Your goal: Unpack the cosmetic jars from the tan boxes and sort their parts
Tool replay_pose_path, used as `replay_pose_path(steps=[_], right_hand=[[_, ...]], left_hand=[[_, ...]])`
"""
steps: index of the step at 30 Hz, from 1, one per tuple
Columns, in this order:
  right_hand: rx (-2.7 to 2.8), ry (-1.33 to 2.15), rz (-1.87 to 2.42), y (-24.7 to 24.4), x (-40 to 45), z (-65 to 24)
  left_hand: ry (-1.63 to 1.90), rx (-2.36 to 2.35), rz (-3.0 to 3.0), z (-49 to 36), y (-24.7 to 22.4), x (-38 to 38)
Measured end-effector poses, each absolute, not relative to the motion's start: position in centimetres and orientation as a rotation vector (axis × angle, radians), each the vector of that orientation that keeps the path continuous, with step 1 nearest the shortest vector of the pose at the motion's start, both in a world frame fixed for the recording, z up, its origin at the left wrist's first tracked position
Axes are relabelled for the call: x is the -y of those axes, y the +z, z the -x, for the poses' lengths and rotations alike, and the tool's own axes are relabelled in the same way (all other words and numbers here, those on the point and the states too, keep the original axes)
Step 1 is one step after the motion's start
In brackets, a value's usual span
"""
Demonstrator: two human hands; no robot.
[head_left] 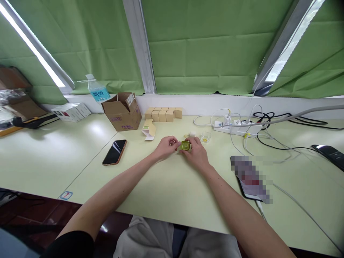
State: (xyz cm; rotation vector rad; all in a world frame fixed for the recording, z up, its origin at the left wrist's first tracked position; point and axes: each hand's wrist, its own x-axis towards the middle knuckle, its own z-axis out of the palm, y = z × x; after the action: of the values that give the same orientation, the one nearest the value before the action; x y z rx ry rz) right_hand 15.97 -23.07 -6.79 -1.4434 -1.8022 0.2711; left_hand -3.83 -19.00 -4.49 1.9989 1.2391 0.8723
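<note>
Near the middle of the table, my right hand point(197, 152) grips a small green square case point(185, 145) between thumb and fingers, its hollow side facing up. My left hand point(168, 147) is at the left side of the case, fingers curled and thumb tip close to its edge. Whatever lies between the left fingers is too small to make out. Just behind the hands are a small white piece point(192, 134), a little yellow bit point(185, 135) and a clear plastic box point(205, 137) with something yellow inside. An opened small carton point(149, 129) lies beyond my left hand.
Small cardboard boxes point(162, 114) line the back edge beside a larger open carton point(122, 113) and a water bottle point(98, 89). A phone point(114, 152) lies left. A power strip point(238, 128) with tangled cables and another phone point(249, 179) occupy the right.
</note>
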Motion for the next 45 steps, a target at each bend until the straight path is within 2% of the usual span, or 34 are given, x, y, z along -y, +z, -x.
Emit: replay_pose_path(steps=[6, 10, 17, 27, 33, 45], right_hand=[[1.866, 0.296, 1.418, -6.7, 23.4, -15.8], [1.865, 0.312, 1.495, -6.8, 23.5, -15.8], [2.01, 0.251, 1.529, -6.6, 23.7, -15.6], [2.045, 0.228, 1.527, -6.5, 23.8, -15.5], [2.05, 0.204, 1.503, -6.6, 23.7, -15.5], [2.071, 0.221, 1.514, -6.2, 23.9, -15.4]], left_hand=[[0.707, -1.504, -2.201, 3.8, -3.6, 18.8], [0.692, -1.795, -2.172, 5.4, -1.9, 15.5], [0.419, -2.104, -2.128, 8.2, 0.4, 9.9], [0.225, -2.154, -2.19, 9.1, -0.8, 8.4], [0.187, -2.119, -2.24, 9.4, 0.2, 7.8], [0.361, -2.049, -2.522, 4.8, 1.1, 4.6]])
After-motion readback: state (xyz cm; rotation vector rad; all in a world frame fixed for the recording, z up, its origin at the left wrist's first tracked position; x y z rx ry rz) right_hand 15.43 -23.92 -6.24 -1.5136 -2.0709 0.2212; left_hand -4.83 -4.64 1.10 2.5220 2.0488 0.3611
